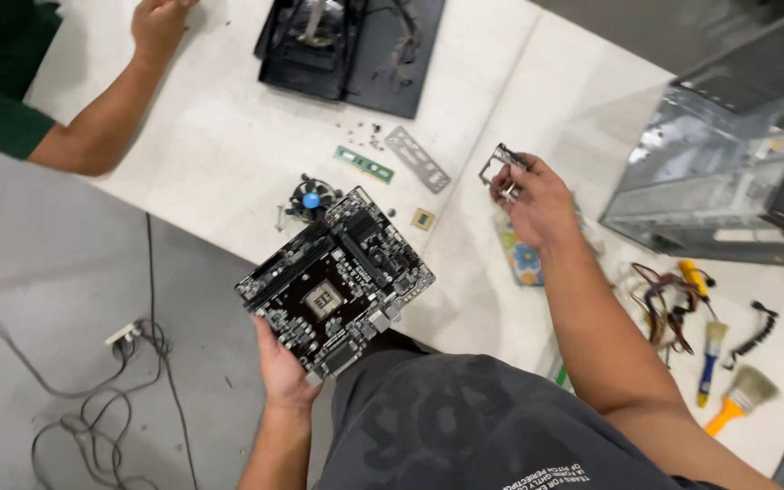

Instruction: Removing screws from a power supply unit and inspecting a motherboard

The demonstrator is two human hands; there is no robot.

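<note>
Over a white worktable point(229, 136), the left hand point(281, 372) grips a motherboard's point(336, 281) near edge; farther right, the right hand's point(537, 201) fingers pinch a small metal bracket point(499, 163), held well apart from the board.

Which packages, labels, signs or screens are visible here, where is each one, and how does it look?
No screens or signs show.
Flat printed packet or card: on the white table under the right hand, partly hidden, rectangular, light blue with a blue and yellow flower-like pattern.
White print: on the person's dark grey shirt, bottom edge of the view, a small block of lines.
Pale sticker: on the lower edge of the metal computer case at right, narrow, too blurred to describe.
</note>
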